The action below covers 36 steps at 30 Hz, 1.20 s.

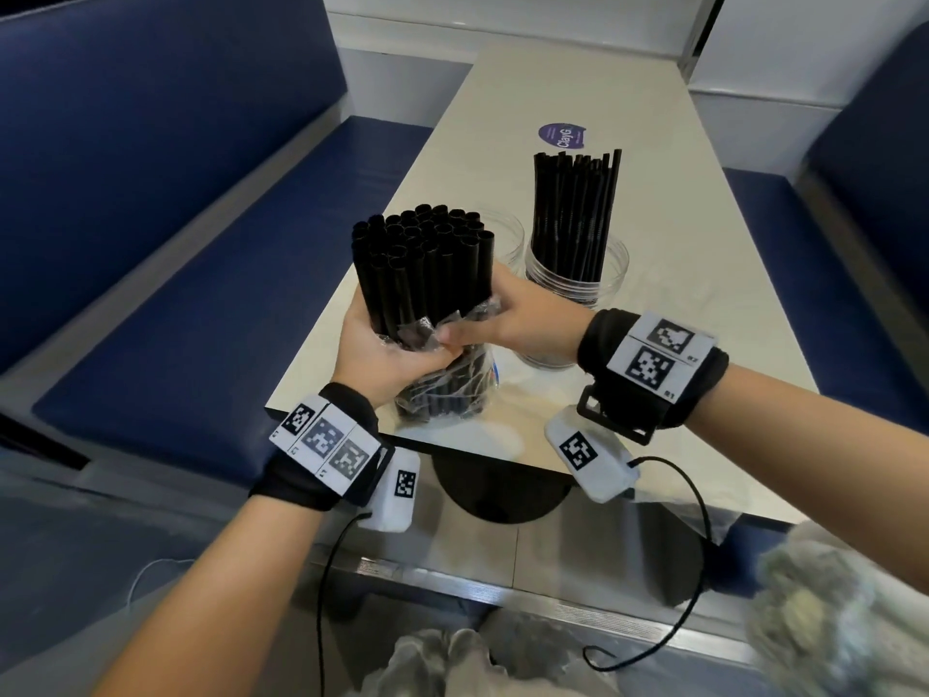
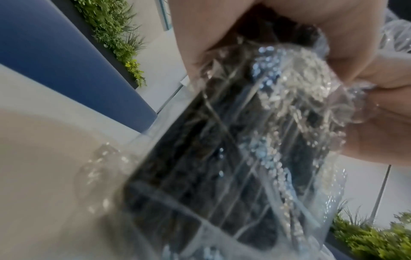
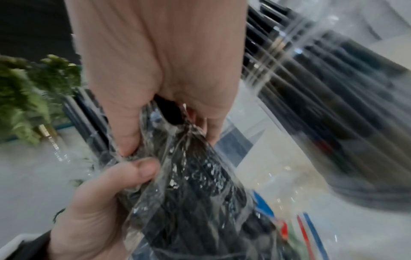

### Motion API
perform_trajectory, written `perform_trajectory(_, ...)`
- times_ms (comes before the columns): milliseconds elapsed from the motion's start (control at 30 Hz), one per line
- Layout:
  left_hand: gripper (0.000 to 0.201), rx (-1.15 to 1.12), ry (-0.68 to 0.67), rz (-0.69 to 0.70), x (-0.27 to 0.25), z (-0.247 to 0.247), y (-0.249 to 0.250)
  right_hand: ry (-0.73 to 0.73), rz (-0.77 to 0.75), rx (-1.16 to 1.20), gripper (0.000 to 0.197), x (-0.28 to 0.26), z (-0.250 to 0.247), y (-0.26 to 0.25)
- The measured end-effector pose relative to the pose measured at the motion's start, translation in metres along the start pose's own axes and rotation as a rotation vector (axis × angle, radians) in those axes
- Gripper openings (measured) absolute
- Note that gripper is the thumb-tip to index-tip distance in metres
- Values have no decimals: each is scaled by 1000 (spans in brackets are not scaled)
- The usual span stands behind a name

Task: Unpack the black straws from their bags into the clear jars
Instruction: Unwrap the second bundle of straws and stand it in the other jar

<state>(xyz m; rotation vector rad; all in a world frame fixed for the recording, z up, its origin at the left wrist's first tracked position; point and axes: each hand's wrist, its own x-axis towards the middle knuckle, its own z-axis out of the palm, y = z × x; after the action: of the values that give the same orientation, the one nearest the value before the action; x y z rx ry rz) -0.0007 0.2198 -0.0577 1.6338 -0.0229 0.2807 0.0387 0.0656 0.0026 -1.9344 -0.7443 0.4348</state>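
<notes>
Peeling the bag (image 1: 442, 389) off the straws (image 1: 422, 264)

Left hand (image 1: 382, 349) clamps the bundle upright; right hand (image 1: 507, 319) pinches bunched plastic, likely to strip it before the jar (image 1: 578, 274).

Crinkly glossy plastic bag (image 1: 442, 389) wraps matt black straws (image 1: 422, 264).

Both hands, left (image 1: 382, 352) and right (image 1: 523, 319), fingers curled, touching.
</notes>
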Motion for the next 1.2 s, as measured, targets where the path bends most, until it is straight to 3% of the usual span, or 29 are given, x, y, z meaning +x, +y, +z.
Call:
perform_trajectory(100,67,-23,16,43,0,-7,9,30,-98,-271,60,-1,-4,-18)
perform_trajectory(167,82,-17,64,58,0,-17,16,37,-53,-411,80,-3,-10,-24)
perform_trajectory(267,84,-12,136,42,1,-35,19,74,13,-445,93,-4,-19,-27)
perform_trajectory(500,63,51,171,66,6,-69,35,-42,151,-896,68,6,-8,-13)
perform_trajectory(633,80,254,101,74,13,-82,53,57,126,-876,55,5,-4,-8)
perform_trajectory(833,69,690,-116,84,24,-81,96,36,39,-828,41,-9,-5,-11)
perform_trajectory(1033,72,1039,-270,96,40,-73,124,17,24,-745,34,-22,-9,-17)
perform_trajectory(1100,73,1114,-321,91,46,-70,129,140,22,-658,43,-22,-9,-18)
perform_trajectory(1200,72,1220,-375,96,53,-64,138,300,37,-549,88,-16,-8,-23)
